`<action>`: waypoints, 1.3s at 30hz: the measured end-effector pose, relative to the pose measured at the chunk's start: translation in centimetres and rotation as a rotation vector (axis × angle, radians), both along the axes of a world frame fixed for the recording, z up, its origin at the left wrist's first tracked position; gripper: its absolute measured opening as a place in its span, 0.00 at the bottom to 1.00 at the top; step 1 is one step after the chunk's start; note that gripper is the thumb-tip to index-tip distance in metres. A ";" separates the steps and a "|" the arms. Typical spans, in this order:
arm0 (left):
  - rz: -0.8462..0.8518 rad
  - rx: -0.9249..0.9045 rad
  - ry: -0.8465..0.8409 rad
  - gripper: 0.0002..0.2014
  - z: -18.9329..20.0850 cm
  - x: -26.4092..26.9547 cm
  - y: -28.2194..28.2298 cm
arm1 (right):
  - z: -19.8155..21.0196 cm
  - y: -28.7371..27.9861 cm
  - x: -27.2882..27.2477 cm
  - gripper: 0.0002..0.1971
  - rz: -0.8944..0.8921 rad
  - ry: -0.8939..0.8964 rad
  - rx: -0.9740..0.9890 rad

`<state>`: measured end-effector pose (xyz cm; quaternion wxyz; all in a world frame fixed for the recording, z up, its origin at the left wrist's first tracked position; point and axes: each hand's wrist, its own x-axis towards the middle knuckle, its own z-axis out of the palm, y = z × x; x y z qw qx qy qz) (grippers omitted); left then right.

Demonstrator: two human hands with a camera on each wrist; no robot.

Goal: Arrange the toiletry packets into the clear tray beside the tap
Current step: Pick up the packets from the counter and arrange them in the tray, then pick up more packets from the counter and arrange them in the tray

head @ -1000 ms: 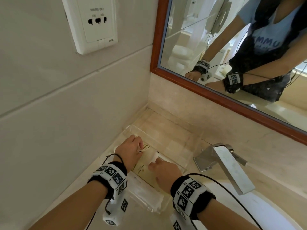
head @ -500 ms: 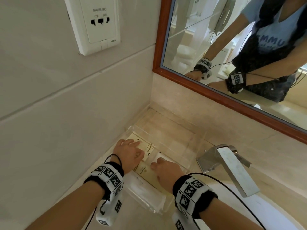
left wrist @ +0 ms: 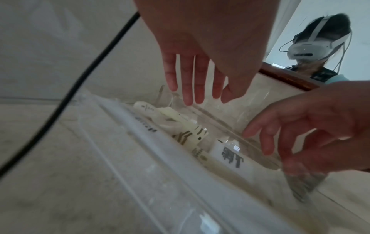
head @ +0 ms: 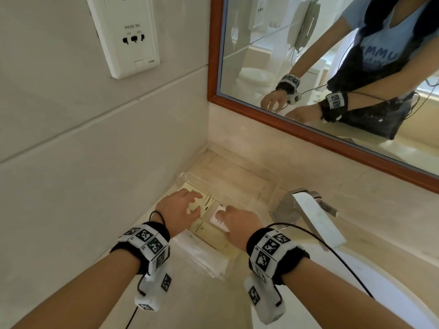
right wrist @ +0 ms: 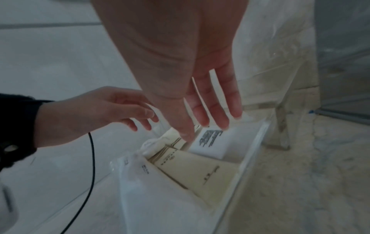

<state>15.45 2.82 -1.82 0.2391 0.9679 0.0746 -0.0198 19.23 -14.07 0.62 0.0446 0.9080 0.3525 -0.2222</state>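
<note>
The clear tray (head: pixel 228 184) stands in the corner of the counter, left of the tap (head: pixel 313 217). In it lie a striped cream packet (head: pixel 209 200), a flat cream packet (head: pixel 204 231), a small white box (head: pixel 213 220) and a clear plastic bag (head: pixel 202 255) at the near end. My left hand (head: pixel 194 203) hovers just over the striped packet (left wrist: pixel 188 134), fingers straight and spread, holding nothing. My right hand (head: pixel 223 214) reaches into the tray with straight fingers (right wrist: pixel 220 114), their tips on the white box (right wrist: pixel 210 142).
A tiled wall with a shaver socket (head: pixel 128 36) closes the left side. A wood-framed mirror (head: pixel 308 129) hangs behind. The white basin (head: pixel 392 293) curves at the lower right.
My left hand, curled at the striped packet a second ago, has let it lie in the tray and spread its fingers above it. The right hand stays at the white box.
</note>
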 end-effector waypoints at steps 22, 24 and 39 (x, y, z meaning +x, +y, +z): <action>-0.487 0.049 -0.050 0.18 3.9 -7.2 -30.5 | 2.4 -31.5 -13.0 0.29 -0.492 -0.117 0.133; -0.553 0.052 -0.030 0.20 3.6 -7.3 -33.8 | 1.9 -34.9 -14.6 0.30 -0.563 -0.115 0.123; -1.115 0.237 0.147 0.39 -1.9 -10.4 -56.7 | -5.1 -54.2 -27.5 0.46 -1.120 0.060 0.032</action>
